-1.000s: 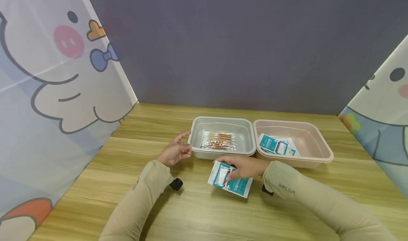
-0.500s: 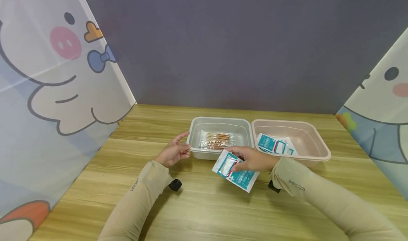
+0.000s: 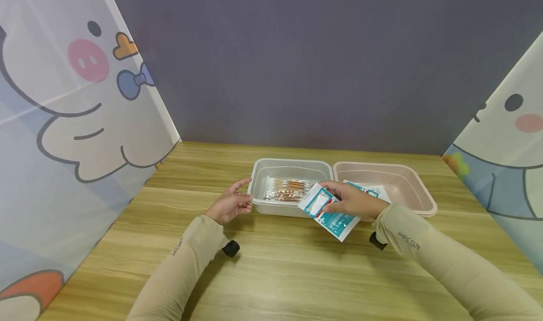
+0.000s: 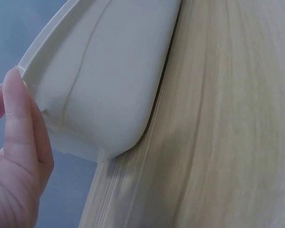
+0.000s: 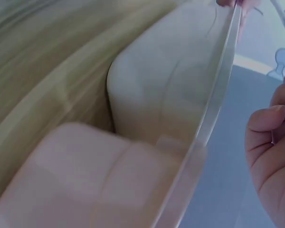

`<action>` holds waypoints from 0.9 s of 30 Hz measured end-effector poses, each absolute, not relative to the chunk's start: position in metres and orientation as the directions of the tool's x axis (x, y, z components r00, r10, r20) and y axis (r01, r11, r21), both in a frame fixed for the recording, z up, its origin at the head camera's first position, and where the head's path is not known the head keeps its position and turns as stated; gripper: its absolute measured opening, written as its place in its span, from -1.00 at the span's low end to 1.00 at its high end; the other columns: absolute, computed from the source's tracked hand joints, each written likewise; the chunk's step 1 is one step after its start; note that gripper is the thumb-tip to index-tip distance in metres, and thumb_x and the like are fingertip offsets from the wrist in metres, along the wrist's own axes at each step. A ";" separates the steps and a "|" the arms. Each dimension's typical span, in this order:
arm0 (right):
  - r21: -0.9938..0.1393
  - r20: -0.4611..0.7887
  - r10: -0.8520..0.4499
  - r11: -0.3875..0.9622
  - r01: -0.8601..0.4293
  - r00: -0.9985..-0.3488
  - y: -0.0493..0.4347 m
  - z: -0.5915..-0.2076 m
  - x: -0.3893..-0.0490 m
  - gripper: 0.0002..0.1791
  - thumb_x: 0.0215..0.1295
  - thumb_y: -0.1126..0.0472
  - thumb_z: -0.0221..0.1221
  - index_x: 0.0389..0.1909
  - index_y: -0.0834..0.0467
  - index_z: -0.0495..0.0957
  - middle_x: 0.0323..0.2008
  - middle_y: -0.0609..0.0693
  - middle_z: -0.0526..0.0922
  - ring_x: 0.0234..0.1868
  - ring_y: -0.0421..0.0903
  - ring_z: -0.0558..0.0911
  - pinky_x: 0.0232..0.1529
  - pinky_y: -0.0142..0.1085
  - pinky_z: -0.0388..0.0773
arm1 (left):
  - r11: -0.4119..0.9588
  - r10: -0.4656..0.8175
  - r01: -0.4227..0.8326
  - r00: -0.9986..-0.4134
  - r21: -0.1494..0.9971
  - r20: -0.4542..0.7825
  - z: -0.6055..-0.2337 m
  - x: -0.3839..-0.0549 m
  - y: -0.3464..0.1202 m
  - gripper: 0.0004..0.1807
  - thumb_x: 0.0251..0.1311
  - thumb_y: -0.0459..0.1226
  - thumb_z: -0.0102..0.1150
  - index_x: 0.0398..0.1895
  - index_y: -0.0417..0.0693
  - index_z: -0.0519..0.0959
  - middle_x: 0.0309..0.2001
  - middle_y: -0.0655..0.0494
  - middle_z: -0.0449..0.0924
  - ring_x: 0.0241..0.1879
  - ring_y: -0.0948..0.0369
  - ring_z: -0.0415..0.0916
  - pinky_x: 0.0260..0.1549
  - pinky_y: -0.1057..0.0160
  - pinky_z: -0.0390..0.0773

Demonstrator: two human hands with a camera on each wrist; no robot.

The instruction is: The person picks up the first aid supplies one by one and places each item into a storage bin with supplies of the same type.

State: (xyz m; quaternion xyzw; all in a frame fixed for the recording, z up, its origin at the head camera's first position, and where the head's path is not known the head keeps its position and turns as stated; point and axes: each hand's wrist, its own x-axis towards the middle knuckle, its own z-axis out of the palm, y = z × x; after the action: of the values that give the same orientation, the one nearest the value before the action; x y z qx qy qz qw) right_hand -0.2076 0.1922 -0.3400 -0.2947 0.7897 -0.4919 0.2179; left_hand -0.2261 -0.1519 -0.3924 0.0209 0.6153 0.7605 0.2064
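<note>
My right hand point(image 3: 351, 200) pinches a flat teal-and-white medical packet point(image 3: 333, 219) with a white cross and a pale window, thumb on its face. The packet is tilted and overlaps the front right corner of the grey bin point(image 3: 271, 209). Clear packs of cotton swabs point(image 3: 288, 189) lie in that bin. At the bin's left side, my left hand point(image 3: 231, 204) touches the rim with its thumb and extended fingers; the left wrist view shows a fingertip point(image 4: 14, 78) right at the rim. From the right wrist, curled fingers point(image 5: 270, 137) appear, with the packet out of sight.
Beside the grey bin stands a pink bin point(image 3: 413, 189) holding more teal-and-white packets point(image 3: 377, 193), partly hidden by the right hand. Both bins sit on a wood-grain table point(image 3: 263, 274). A dark panel point(image 3: 314, 66) rises behind, with cartoon-printed sheets at both sides.
My right hand has moved up and to the right with the packet, from the table in front of the bins to the grey bin's front right corner. My left hand stays at the rim.
</note>
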 end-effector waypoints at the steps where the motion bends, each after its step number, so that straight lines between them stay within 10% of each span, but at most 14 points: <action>1: -0.903 -0.053 -0.670 0.349 -0.251 -0.740 0.194 -0.340 -0.208 -0.32 0.28 0.32 0.20 0.32 0.47 0.13 -0.23 0.12 0.62 -0.38 -0.10 0.64 -0.42 -0.30 0.67 | -0.155 0.338 -0.290 -0.914 0.944 -0.225 -0.392 -0.226 -0.152 -0.27 0.35 -0.54 -0.10 0.51 -0.12 -0.11 -0.46 0.05 0.40 -0.61 0.33 0.47 -0.56 0.47 0.61; 18: -0.889 0.028 -0.488 0.386 -0.245 -0.872 0.231 -0.326 -0.227 -0.17 0.32 0.39 0.14 0.47 0.31 -0.13 0.03 0.42 0.48 -0.38 -0.14 0.65 -0.45 -0.27 0.67 | -0.162 0.338 -0.285 -0.915 0.945 -0.218 -0.392 -0.226 -0.152 -0.27 0.34 -0.55 -0.10 0.50 -0.13 -0.10 -0.47 0.07 0.40 -0.62 0.35 0.47 -0.58 0.49 0.61; 27: -0.896 0.100 -0.409 0.360 -0.261 -0.907 0.253 -0.323 -0.239 -0.15 0.36 0.32 0.14 0.51 0.19 -0.16 -0.12 0.09 0.62 -0.32 -0.15 0.65 -0.34 -0.28 0.67 | -0.164 0.335 -0.296 -0.914 0.941 -0.228 -0.395 -0.227 -0.152 -0.27 0.34 -0.55 -0.09 0.50 -0.10 -0.09 -0.48 0.08 0.40 -0.62 0.33 0.48 -0.57 0.47 0.61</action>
State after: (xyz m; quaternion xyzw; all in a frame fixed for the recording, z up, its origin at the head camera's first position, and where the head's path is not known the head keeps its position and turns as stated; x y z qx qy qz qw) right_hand -0.2386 0.2533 -0.3234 -0.2039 0.8217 -0.5275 0.0701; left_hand -0.2270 -0.1524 -0.3952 0.0162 0.6124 0.7629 0.2067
